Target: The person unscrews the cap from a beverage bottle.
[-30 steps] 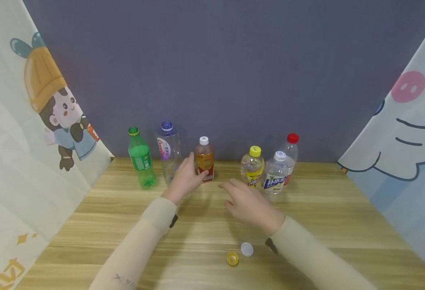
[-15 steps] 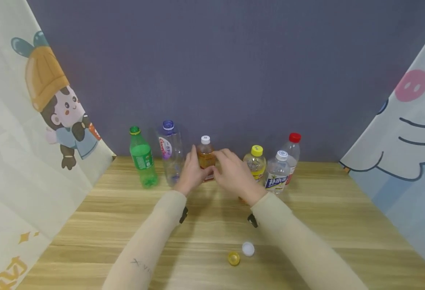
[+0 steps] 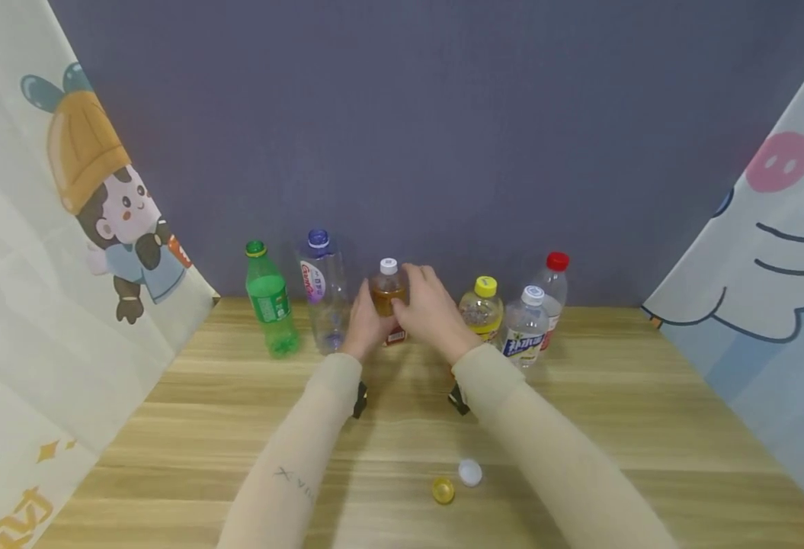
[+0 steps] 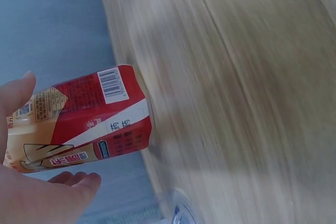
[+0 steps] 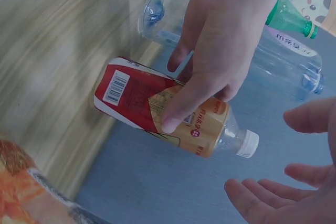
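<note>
A drink bottle (image 3: 389, 296) with a red and orange label and a white cap (image 3: 388, 265) stands upright near the back wall. My left hand (image 3: 366, 326) holds its side; in the right wrist view the thumb of that left hand (image 5: 220, 51) lies across the label. Beside the top of the bottle is my right hand (image 3: 436, 309), its fingers spread and slightly bent. Seen from the right wrist, these right fingers (image 5: 252, 195) are apart from the white cap (image 5: 249, 144). The left wrist view shows the lower label of the bottle (image 4: 100, 114) close up.
Left of the hands stand a green bottle (image 3: 271, 301) and a clear bottle (image 3: 326, 297), both without caps. On the right are bottles with yellow (image 3: 486, 287), white (image 3: 533, 296) and red (image 3: 558, 261) caps. A yellow cap (image 3: 443, 490) and a white cap (image 3: 470, 473) lie in front.
My right hand has moved left and away from me, from in front of the yellow-capped bottle to the drink bottle's top. My left hand has shifted slightly right and taken hold of the bottle.
</note>
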`<act>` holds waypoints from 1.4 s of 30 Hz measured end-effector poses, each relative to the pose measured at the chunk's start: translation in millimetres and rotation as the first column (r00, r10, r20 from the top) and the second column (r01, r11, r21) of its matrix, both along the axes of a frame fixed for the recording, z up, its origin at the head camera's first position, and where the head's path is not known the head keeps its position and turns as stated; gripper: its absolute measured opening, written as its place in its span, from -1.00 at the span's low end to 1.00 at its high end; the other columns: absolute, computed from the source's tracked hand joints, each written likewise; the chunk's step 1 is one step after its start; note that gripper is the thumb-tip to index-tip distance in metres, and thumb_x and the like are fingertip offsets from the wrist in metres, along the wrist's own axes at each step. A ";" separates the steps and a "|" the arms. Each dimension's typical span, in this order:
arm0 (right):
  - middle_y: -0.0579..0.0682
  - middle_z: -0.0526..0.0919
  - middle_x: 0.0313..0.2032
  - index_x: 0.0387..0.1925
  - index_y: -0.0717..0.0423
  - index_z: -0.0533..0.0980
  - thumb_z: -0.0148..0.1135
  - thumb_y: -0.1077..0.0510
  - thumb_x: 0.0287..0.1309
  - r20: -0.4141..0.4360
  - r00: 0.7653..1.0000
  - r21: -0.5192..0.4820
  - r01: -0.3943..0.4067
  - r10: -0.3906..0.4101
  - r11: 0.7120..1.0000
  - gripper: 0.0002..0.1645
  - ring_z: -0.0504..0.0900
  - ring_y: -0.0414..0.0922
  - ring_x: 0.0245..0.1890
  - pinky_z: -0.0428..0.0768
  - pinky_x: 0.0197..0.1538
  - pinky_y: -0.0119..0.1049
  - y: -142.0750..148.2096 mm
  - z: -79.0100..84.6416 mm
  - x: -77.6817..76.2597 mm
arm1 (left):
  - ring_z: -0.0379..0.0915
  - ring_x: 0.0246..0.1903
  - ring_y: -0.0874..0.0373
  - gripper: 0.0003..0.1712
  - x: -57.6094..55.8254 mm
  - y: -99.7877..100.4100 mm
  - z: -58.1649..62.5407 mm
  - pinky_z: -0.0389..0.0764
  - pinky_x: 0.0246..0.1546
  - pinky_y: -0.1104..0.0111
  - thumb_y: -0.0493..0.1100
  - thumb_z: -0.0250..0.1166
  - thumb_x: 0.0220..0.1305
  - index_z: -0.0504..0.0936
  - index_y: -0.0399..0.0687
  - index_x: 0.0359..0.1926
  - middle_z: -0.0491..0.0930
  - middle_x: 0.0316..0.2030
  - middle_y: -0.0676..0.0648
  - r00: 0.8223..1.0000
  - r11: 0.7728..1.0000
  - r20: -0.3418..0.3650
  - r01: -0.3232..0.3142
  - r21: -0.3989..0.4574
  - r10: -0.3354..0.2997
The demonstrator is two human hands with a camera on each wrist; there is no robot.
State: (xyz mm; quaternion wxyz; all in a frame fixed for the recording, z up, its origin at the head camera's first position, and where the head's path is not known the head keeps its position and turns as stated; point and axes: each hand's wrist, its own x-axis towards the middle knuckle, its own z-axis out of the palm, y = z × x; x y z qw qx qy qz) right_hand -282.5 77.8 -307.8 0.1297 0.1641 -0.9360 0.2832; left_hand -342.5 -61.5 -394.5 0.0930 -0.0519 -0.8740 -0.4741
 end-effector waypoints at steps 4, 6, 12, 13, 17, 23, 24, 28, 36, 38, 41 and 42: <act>0.31 0.33 0.35 0.49 0.28 0.16 0.26 0.05 0.32 0.036 0.999 -0.054 0.023 -0.021 0.998 -0.15 0.40 0.20 0.32 0.42 0.36 0.06 -1.8 -2.2 -6.2 | 0.01 0.49 -0.30 0.29 -5.8 2.4 -2.4 0.06 0.48 -0.03 -0.06 0.50 0.14 -0.22 -0.26 0.60 0.01 0.52 -0.43 1.000 1.000 0.006 0.004 0.011 -0.004; 0.31 0.31 0.36 0.50 0.26 0.15 0.26 0.04 0.32 0.065 0.997 -0.075 0.037 -0.032 0.997 -0.14 0.39 0.22 0.34 0.40 0.37 0.08 -2.0 -3.8 -8.8 | 0.05 0.47 -0.30 0.28 -7.1 3.0 -3.8 0.09 0.48 -0.04 -0.06 0.50 0.14 -0.20 -0.26 0.59 0.04 0.51 -0.43 1.000 1.000 0.007 0.005 0.023 -0.005; 0.32 0.25 0.42 0.53 0.24 0.08 0.23 -0.01 0.35 0.172 0.982 -0.089 0.089 -0.072 0.992 -0.10 0.32 0.22 0.39 0.35 0.40 0.11 -1.5 -11.4 -12.7 | 0.20 0.41 -0.26 0.12 -5.9 2.5 -7.4 0.20 0.44 -0.04 -0.08 0.49 0.16 -0.01 -0.27 0.54 0.25 0.42 -0.38 1.000 0.999 -0.001 0.009 0.035 -0.009; 0.33 0.24 0.42 0.54 0.25 0.08 0.23 -0.01 0.35 0.179 0.981 -0.089 0.092 -0.075 0.992 -0.09 0.32 0.23 0.40 0.34 0.40 0.11 -1.4 -12.2 -13.1 | 0.22 0.40 -0.25 0.10 -5.2 2.3 -6.9 0.21 0.43 -0.04 -0.09 0.50 0.16 0.02 -0.27 0.53 0.27 0.41 -0.37 1.000 0.999 -0.006 0.013 0.034 -0.013; 0.34 0.20 0.46 0.54 0.27 0.05 0.23 -0.03 0.35 0.191 0.979 -0.095 0.095 -0.076 0.991 -0.06 0.27 0.24 0.43 0.29 0.43 0.12 -0.2 -13.6 -14.1 | 0.31 0.34 -0.24 0.07 -0.3 0.8 -4.1 0.29 0.39 -0.05 -0.06 0.53 0.11 0.10 -0.28 0.48 0.36 0.34 -0.36 0.999 0.999 -0.026 0.038 0.026 -0.038; 0.27 0.16 0.51 0.55 0.27 0.04 0.21 -0.05 0.37 0.202 0.976 -0.119 0.108 -0.083 0.987 -0.06 0.19 0.20 0.48 0.23 0.47 0.09 5.4 -12.9 -13.4 | 0.41 0.25 -0.20 0.05 8.0 -0.9 -0.3 0.40 0.31 -0.05 0.03 0.55 0.08 0.17 -0.23 0.43 0.44 0.27 -0.30 0.995 0.995 -0.033 0.093 -0.044 -0.095; 0.26 0.16 0.51 0.55 0.27 0.04 0.20 -0.06 0.37 0.201 0.976 -0.114 0.111 -0.087 0.987 -0.06 0.19 0.20 0.48 0.23 0.47 0.09 6.3 -12.4 -12.6 | 0.42 0.25 -0.19 0.04 9.2 -0.9 0.9 0.41 0.31 -0.05 0.03 0.54 0.09 0.17 -0.23 0.44 0.43 0.27 -0.29 0.993 0.993 -0.040 0.105 -0.060 -0.108; 0.27 0.19 0.50 0.55 0.29 0.03 0.19 -0.09 0.39 0.179 0.980 -0.099 0.111 -0.092 0.989 -0.05 0.23 0.21 0.46 0.26 0.45 0.09 9.0 -9.0 -7.7 | 0.40 0.26 -0.17 0.04 14.2 0.1 8.5 0.40 0.31 -0.03 0.03 0.53 0.11 0.16 -0.22 0.45 0.41 0.29 -0.28 0.985 0.983 -0.067 0.152 -0.108 -0.159; 0.27 0.35 0.40 0.52 0.29 0.09 0.19 -0.11 0.40 0.103 0.992 -0.119 0.083 -0.070 0.989 -0.09 0.41 0.21 0.34 0.46 0.32 0.09 8.1 3.9 4.5 | 0.42 0.21 -0.14 0.03 25.9 -0.9 23.6 0.45 0.28 0.01 0.00 0.54 0.11 0.17 -0.20 0.45 0.38 0.27 -0.26 0.980 0.977 -0.088 0.165 -0.134 -0.178; 0.25 0.41 0.35 0.50 0.28 0.13 0.19 -0.12 0.39 0.085 0.993 -0.121 0.090 -0.080 0.989 -0.11 0.46 0.19 0.30 0.50 0.27 0.08 8.6 8.2 9.2 | 0.42 0.19 -0.14 0.03 31.1 -4.2 25.3 0.47 0.25 0.00 -0.01 0.54 0.10 0.18 -0.19 0.46 0.39 0.25 -0.26 0.977 0.977 -0.108 0.170 -0.130 -0.185; 0.22 0.54 0.22 0.44 0.25 0.25 0.19 -0.17 0.38 0.058 0.994 -0.109 0.096 -0.091 0.989 -0.17 0.59 0.15 0.15 0.61 0.12 0.05 9.5 17.1 16.9 | 0.42 0.17 -0.12 0.02 40.8 -12.3 27.9 0.50 0.22 0.00 -0.01 0.55 0.08 0.22 -0.12 0.47 0.39 0.23 -0.22 0.972 0.977 -0.135 0.179 -0.118 -0.194; 0.20 0.58 0.16 0.41 0.24 0.30 0.19 -0.18 0.38 0.048 0.995 -0.102 0.095 -0.091 0.990 -0.21 0.62 0.13 0.09 0.63 0.07 0.03 9.7 20.0 19.2 | 0.43 0.15 -0.11 0.02 44.1 -15.2 28.9 0.52 0.20 0.00 -0.01 0.56 0.08 0.23 -0.10 0.47 0.39 0.22 -0.21 0.970 0.977 -0.140 0.183 -0.111 -0.198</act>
